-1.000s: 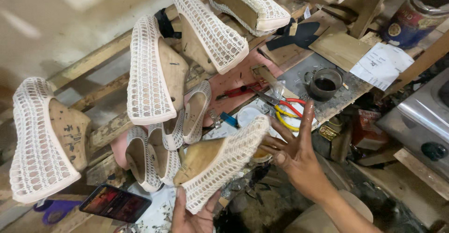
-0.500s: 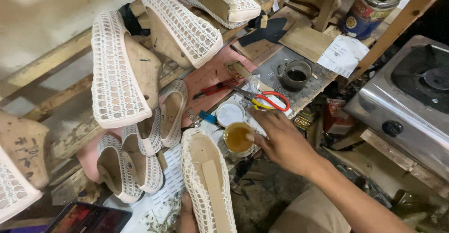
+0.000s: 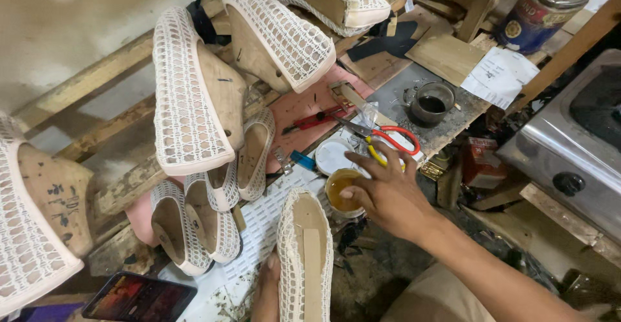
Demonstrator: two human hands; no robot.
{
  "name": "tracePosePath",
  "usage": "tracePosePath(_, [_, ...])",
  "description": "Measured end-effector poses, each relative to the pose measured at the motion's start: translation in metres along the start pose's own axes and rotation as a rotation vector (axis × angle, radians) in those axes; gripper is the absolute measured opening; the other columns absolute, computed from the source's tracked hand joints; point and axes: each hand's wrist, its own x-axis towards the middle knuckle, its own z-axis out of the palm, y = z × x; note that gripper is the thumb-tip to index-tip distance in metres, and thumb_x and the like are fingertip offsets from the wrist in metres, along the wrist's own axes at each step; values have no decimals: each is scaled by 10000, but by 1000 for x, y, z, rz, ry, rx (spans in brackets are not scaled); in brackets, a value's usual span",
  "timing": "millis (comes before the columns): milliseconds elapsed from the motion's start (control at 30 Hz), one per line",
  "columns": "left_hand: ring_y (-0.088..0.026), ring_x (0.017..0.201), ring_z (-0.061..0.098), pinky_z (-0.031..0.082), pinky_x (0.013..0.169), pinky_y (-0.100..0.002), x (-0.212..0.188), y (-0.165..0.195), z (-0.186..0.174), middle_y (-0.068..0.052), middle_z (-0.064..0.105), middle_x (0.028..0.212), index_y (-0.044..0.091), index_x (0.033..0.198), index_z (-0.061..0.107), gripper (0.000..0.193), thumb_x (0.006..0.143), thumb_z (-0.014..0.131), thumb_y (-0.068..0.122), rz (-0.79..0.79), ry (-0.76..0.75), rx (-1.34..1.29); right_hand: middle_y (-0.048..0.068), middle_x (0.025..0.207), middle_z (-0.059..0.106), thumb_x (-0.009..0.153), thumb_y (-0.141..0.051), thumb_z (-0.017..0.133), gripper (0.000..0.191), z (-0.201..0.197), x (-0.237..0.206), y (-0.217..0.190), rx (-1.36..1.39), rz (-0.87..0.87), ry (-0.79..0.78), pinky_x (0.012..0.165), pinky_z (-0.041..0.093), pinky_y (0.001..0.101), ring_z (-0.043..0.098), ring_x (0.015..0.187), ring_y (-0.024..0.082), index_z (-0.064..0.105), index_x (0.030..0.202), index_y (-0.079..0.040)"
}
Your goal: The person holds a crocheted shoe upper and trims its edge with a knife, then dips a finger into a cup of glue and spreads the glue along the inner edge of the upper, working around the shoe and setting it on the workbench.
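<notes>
Glue pot, a small open tub of amber adhesive, sits on the cluttered worktop just beside a white lid, with the right hand spread loosely over it, fingertips at the rim and gripping nothing I can make out. The left hand props a white mesh shoe sole-up from beneath; how far it is closed I cannot tell. A careless nudge could tip the tub and smear glue onto the mesh. Red-and-yellow scissors lie close by the fingers, a risk of a nick. At upper right stands a round blue tin with a gold medallion label, beside it a white printed paper slip; lower down, a small red carton sits near the steel stove.
</notes>
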Motion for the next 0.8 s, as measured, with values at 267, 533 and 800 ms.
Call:
tracePosePath(267, [-217, 1120, 685, 533, 921, -371, 3, 15, 18, -147, 683, 1354, 68, 1501, 498, 704, 946, 522, 499, -68, -78, -26, 62, 1255, 581, 995, -393, 525, 365, 5, -22, 10, 157, 182, -75, 882, 330, 496, 430, 1135, 324, 735, 1132, -128])
tracePosePath(533, [-205, 1127, 686, 553, 910, -366, -3, 43, 40, -133, 656, 1376, 76, 1523, 466, 722, 916, 517, 462, 14, -197, -56, 35, 1225, 570, 991, -367, 497, 379, 5, -28, 9, 238, 315, -101, 863, 337, 463, 446, 1062, 289, 731, 1182, -139])
tracePosePath(800, [-224, 1172, 662, 547, 933, -359, 1, 50, 67, -162, 649, 1411, 26, 1527, 470, 653, 969, 543, 357, 123, -302, -71, 104, 1097, 504, 944, -135, 607, 420, -37, -63, -12, 1074, 235, -112, 1026, 344, 351, 483, 1139, 256, 700, 1350, -77])
